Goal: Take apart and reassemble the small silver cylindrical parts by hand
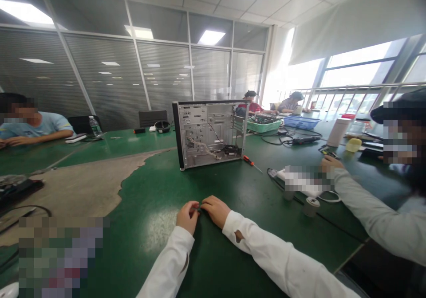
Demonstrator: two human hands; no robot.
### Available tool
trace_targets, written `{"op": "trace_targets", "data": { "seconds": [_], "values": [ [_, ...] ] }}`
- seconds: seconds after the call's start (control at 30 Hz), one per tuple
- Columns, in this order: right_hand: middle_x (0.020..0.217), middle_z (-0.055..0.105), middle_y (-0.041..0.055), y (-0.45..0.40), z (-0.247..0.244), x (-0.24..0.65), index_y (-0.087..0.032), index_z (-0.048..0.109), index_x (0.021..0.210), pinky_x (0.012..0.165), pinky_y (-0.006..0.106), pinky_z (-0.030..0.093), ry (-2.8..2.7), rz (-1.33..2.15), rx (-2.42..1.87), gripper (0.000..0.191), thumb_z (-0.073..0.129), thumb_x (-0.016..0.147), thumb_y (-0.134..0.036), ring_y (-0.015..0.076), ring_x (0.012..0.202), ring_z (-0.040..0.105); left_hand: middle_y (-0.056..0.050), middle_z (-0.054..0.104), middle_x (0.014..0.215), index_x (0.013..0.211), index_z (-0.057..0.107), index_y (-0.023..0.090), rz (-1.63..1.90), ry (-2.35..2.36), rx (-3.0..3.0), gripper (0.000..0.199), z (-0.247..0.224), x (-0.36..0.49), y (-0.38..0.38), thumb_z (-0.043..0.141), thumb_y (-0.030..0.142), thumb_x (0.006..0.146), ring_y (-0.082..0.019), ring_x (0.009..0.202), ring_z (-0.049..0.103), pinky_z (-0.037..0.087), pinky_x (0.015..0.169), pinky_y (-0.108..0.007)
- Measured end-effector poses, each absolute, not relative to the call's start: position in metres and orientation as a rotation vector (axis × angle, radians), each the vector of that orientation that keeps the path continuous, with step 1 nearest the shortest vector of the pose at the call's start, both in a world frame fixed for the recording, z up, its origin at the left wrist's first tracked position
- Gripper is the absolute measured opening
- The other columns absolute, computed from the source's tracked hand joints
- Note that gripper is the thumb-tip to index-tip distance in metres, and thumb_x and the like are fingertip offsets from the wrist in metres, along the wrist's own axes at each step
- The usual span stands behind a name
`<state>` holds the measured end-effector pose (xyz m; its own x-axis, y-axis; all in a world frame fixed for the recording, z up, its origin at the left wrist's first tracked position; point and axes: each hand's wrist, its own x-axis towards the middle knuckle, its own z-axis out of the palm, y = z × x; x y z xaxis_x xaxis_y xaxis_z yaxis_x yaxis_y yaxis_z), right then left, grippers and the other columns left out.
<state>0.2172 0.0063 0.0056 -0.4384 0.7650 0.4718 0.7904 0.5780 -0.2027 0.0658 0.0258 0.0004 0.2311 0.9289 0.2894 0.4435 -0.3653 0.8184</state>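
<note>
My left hand point(187, 217) and my right hand point(216, 210) meet fingertip to fingertip over the green table point(159, 258). Both are closed in a pinch around something tiny and dark, too small to name. Beyond them an open computer case point(199, 131) stands upright with its side panel off, showing a bare metal frame. Loose cables point(203, 147) and a black fan point(232, 149) are inside it. By the case's lower right corner lies a screwdriver point(249, 160) with a red and black handle, touched by neither hand.
A green basket point(264, 126) of parts and a blue basket point(301, 122) sit at the back right. To the right are a power strip point(301, 182), a small white cylinder point(311, 206) and a co-worker's arm point(362, 209). Peeled tabletop point(96, 180) shows at left; other people sit around.
</note>
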Motion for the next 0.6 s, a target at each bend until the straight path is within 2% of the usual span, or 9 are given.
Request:
{"op": "trace_targets", "data": {
  "seconds": [0.13, 0.3, 0.43, 0.6],
  "values": [
    [0.087, 0.058, 0.0044, -0.015, 0.005, 0.234, -0.020, 0.058, 0.085, 0.072, 0.025, 0.041, -2.291, -0.081, -1.219, 0.029, 0.031, 0.079, -0.010, 0.0135, 0.082, 0.048, -0.003, 0.061, 0.080, 0.084, 0.054, 0.016, 1.048, 1.228, 1.914, 0.024, 0.000, 0.066, 0.027, 0.043, 0.006, 0.064, -0.011, 0.063, 0.060, 0.049, 0.065, -0.026],
    [0.084, 0.058, 0.0045, -0.059, 0.013, 0.286, -0.024, 0.056, 0.089, 0.070, 0.030, 0.041, -2.216, -0.197, -1.400, 0.029, 0.031, 0.079, -0.014, 0.0157, 0.079, 0.051, -0.002, 0.061, 0.079, 0.083, 0.054, 0.017, 1.065, 1.219, 1.885, 0.024, 0.004, 0.065, 0.024, 0.044, 0.007, 0.064, -0.011, 0.065, 0.060, 0.049, 0.064, -0.026],
    [0.082, 0.060, 0.0066, -0.088, 0.015, 0.369, -0.025, 0.055, 0.092, 0.069, 0.032, 0.040, -1.940, -0.516, -1.663, 0.024, 0.037, 0.078, -0.024, 0.0188, 0.077, 0.053, -0.001, 0.061, 0.078, 0.082, 0.055, 0.017, 1.058, 1.227, 1.893, 0.024, 0.006, 0.067, 0.024, 0.043, 0.006, 0.064, -0.009, 0.061, 0.059, 0.049, 0.064, -0.024],
    [0.074, 0.059, 0.0106, -0.119, 0.023, 0.459, -0.018, 0.055, 0.088, 0.061, 0.035, 0.039, -1.532, -0.908, -2.010, 0.028, 0.035, 0.074, -0.032, 0.0237, 0.069, 0.054, -0.001, 0.061, 0.079, 0.082, 0.055, 0.017, 1.059, 1.226, 1.902, 0.024, 0.004, 0.067, 0.027, 0.043, 0.006, 0.064, -0.009, 0.060, 0.059, 0.048, 0.063, -0.024]
  ]
}}
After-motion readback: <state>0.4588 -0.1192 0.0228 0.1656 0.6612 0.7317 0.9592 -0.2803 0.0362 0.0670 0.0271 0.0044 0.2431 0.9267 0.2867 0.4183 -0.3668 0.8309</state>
